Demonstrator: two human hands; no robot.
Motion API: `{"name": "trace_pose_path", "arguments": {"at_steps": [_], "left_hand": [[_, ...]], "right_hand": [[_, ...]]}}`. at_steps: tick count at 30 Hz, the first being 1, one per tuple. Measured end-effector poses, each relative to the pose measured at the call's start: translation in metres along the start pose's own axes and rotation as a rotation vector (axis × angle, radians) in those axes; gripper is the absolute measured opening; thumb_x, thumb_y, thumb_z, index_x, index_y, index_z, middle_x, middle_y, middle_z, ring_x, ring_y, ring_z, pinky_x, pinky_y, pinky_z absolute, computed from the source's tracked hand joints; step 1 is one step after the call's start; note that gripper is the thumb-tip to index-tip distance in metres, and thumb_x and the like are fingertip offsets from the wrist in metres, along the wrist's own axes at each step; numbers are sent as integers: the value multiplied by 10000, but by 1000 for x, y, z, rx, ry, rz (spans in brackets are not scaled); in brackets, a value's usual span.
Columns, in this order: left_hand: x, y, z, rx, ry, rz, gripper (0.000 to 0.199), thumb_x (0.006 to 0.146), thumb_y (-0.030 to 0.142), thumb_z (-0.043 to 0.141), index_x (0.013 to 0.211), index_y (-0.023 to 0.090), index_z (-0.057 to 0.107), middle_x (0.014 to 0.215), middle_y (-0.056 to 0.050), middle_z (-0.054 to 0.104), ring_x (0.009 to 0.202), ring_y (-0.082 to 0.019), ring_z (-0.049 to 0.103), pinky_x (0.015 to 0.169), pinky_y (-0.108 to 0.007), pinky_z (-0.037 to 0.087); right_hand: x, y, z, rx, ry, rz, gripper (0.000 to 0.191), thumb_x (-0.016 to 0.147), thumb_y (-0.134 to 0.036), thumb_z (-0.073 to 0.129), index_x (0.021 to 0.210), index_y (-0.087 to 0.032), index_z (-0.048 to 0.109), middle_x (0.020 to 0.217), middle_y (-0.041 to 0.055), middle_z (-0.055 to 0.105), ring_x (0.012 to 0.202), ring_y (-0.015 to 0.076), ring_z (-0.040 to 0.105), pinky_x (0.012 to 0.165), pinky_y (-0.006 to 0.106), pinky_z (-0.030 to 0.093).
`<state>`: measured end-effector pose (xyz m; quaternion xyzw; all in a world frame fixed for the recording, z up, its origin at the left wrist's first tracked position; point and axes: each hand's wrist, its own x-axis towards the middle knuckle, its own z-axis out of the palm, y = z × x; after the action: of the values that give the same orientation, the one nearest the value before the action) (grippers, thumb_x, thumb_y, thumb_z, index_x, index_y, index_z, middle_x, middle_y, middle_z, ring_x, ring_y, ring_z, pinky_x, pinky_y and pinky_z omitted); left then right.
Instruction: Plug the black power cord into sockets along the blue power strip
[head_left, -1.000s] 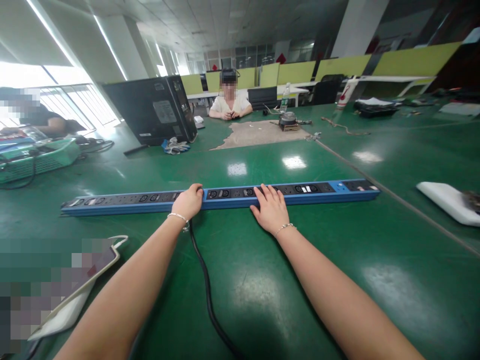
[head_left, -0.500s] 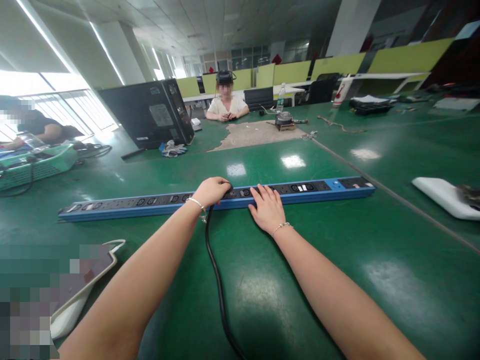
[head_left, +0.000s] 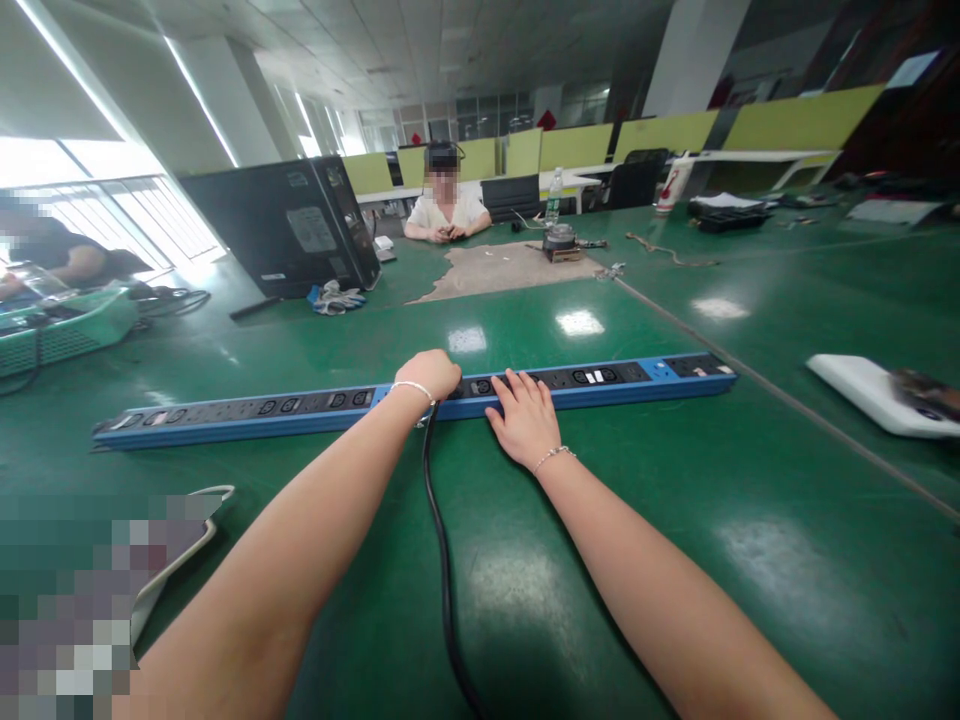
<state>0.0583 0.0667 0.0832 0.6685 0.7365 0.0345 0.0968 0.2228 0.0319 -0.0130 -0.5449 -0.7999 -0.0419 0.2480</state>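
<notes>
A long blue power strip with a row of black sockets lies across the green table. My left hand is closed over the middle of the strip. Its fingers are wrapped round the plug end of a black power cord, which runs down towards me. The plug itself is hidden by the hand, so I cannot tell how deep it sits in a socket. Just to the right, my right hand rests on the strip's sockets and front edge with fingers spread, holding nothing.
A black computer case and a glove lie beyond the strip on the left. A green basket stands at far left, a white object at right. Another person sits across the table; one more is at left.
My left hand has shifted slightly right along the strip and turned, so its fingers are less visible. My right hand stays on the strip. The whole view has moved a little.
</notes>
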Motion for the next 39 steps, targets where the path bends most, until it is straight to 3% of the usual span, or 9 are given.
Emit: {"name": "trace_pose_path", "arguments": {"at_steps": [9, 12, 16, 19, 25, 31, 36, 39], "left_hand": [[4, 8, -1, 26, -86, 3, 261, 716, 256, 451, 648, 144, 678, 643, -148, 690, 793, -251, 670, 736, -295, 494], [0, 14, -1, 35, -66, -22, 262, 710, 254, 471, 782, 118, 683, 719, -172, 701, 845, -270, 667, 743, -317, 499], [-6, 20, 3, 53, -7, -47, 383, 723, 264, 474, 1027, 88, 625, 972, -228, 678, 977, -299, 633, 794, -358, 493], [-8, 21, 6, 64, 13, -55, 399, 743, 272, 459, 1070, 94, 601, 1055, -236, 650, 1007, -301, 622, 819, -370, 489], [-12, 20, 11, 93, 56, -67, 359, 770, 260, 425, 1063, 123, 583, 1032, -210, 660, 995, -288, 628, 812, -371, 492], [-20, 24, 27, 124, 178, -38, 299, 816, 241, 356, 1009, 144, 563, 917, -182, 681, 906, -277, 658, 757, -373, 499], [-22, 25, 29, 113, 196, -35, 282, 824, 252, 360, 994, 142, 556, 896, -174, 685, 881, -273, 664, 741, -366, 494], [-24, 18, 26, 73, 183, -41, 334, 854, 349, 348, 1009, 140, 557, 910, -166, 689, 888, -273, 660, 752, -371, 489]], "right_hand": [[0, -1, -1, 15, 5, 2, 494, 879, -400, 424, 1337, -216, 436, 1426, 80, 394, 1321, 254, 300, 1091, 453, 186], [0, -1, -1, 21, -1, 6, 494, 880, -400, 425, 1337, -215, 437, 1429, 80, 389, 1323, 253, 298, 1093, 449, 182], [0, -1, -1, 22, 0, 9, 494, 876, -395, 439, 1336, -217, 438, 1427, 77, 393, 1322, 251, 297, 1095, 444, 180], [0, -1, -1, 20, 5, 6, 493, 871, -389, 452, 1331, -214, 442, 1422, 78, 399, 1318, 252, 303, 1093, 442, 181], [0, -2, -2, 27, 20, 2, 484, 865, -374, 464, 1318, -203, 459, 1408, 87, 418, 1306, 259, 319, 1089, 445, 181], [0, -2, 0, 44, 33, 4, 472, 860, -344, 470, 1307, -191, 472, 1399, 91, 430, 1298, 261, 330, 1083, 451, 194], [-1, -3, 0, 70, 61, 1, 469, 848, -307, 481, 1297, -174, 477, 1384, 95, 448, 1291, 279, 338, 1083, 485, 195], [-1, -5, -2, 129, 89, -54, 487, 843, -240, 459, 1326, -182, 436, 1398, 80, 432, 1262, 252, 386, 1082, 482, 221]]}}
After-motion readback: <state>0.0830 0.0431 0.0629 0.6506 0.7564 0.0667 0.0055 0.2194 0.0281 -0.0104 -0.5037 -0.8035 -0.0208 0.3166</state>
